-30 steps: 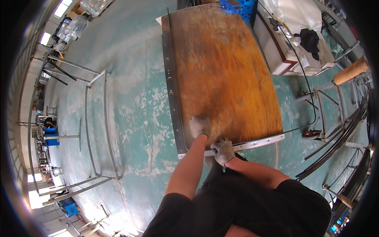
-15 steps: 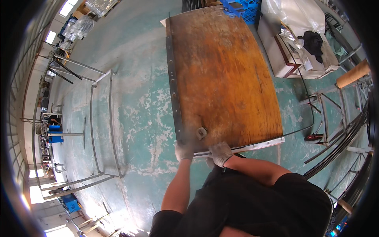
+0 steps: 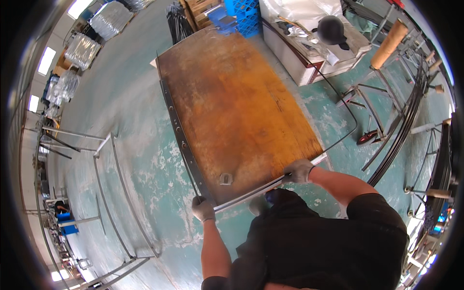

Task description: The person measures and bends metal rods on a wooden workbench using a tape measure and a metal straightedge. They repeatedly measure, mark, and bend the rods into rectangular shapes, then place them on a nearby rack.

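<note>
A worn brown wooden tabletop (image 3: 241, 111) lies before me. A dark metal strip with bolt heads (image 3: 180, 130) runs along its left side, and a pale metal strip (image 3: 246, 195) along its near edge. My left hand (image 3: 203, 209), in a light knitted glove, is closed at the near left corner on a thin dark rod (image 3: 190, 173) beside the table. My right hand (image 3: 298, 171), gloved too, is closed over the near edge, where a thin dark rod (image 3: 340, 139) comes in from the right. Whether both are one bent rod I cannot tell. A small metal block (image 3: 225, 179) sits on the wood.
A white sofa (image 3: 309, 71) with a dark round object stands at the far right, blue crates (image 3: 244, 17) at the far end. Metal frames (image 3: 126, 193) stand on the floor to the left. Long dark rods (image 3: 398, 130) and a brown roll (image 3: 389, 43) are at right.
My hands have moved apart, the right along the near edge to the right, the left outward to the corner. The view has turned, so the table now slants. The rod bend at right remains in view.
</note>
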The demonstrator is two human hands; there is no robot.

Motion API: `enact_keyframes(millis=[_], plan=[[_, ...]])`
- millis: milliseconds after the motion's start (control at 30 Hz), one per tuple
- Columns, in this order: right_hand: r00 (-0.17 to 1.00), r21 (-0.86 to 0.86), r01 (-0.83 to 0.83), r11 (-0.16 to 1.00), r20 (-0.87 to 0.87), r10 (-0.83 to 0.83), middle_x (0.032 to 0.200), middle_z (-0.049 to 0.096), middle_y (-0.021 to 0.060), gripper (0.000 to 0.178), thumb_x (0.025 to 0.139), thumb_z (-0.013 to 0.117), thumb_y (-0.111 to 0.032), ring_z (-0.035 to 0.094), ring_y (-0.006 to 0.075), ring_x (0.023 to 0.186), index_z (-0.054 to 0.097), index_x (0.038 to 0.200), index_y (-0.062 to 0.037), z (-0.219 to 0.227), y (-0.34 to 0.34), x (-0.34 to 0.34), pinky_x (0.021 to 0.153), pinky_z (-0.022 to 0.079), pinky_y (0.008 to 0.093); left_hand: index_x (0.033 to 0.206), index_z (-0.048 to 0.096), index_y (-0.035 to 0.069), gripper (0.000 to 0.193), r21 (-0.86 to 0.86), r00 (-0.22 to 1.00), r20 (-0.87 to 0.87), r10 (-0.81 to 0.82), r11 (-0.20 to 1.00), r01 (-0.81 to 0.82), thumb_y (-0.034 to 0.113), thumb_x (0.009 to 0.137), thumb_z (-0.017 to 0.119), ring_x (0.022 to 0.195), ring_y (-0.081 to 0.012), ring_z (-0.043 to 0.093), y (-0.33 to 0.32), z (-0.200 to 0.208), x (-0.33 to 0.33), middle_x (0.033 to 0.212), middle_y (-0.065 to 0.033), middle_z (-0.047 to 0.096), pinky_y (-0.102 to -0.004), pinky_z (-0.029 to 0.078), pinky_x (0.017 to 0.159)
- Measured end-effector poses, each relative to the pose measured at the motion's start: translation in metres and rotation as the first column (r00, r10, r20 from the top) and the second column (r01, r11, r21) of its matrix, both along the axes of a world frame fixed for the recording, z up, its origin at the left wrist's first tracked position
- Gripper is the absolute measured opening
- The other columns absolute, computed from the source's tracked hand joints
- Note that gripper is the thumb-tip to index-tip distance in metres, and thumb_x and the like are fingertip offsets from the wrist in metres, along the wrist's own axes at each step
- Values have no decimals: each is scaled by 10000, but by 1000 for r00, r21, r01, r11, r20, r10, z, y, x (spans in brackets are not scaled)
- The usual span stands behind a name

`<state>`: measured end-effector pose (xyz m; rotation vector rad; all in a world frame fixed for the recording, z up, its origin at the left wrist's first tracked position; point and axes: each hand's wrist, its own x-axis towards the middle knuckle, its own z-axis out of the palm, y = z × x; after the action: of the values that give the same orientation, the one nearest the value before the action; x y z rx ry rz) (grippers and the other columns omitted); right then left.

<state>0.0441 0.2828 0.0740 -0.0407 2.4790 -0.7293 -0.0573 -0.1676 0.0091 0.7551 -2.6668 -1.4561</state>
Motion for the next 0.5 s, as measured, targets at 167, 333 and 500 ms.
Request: enact_keyframes(millis=[167,333,500], plan=[[983,30,48,998,-179,-42,865,755,111,363,903,798,-495,740,380,895,758,878,-135,20,5,23,753,554,519,775,680,41,150,172,1000,7,23,985,-24,-47,816,567,653,-149,576,-23,-3,4,703,-33,621,-333,461,596],[951,76,56,996,-308,-30,822,749,96,349,869,819,-477,743,358,832,771,847,-132,62,-32,41,702,549,516,864,670,12,172,369,997,-34,64,928,-47,-134,851,580,555,-183,601,-50,4,13,713,-65,625,-331,472,506],[861,150,23,988,-506,57,720,711,100,333,825,844,-435,726,360,726,734,742,-132,102,-76,64,653,540,508,884,678,10,176,444,994,-31,106,892,-81,-144,849,600,555,-185,597,-85,34,40,741,-76,644,-340,488,508]])
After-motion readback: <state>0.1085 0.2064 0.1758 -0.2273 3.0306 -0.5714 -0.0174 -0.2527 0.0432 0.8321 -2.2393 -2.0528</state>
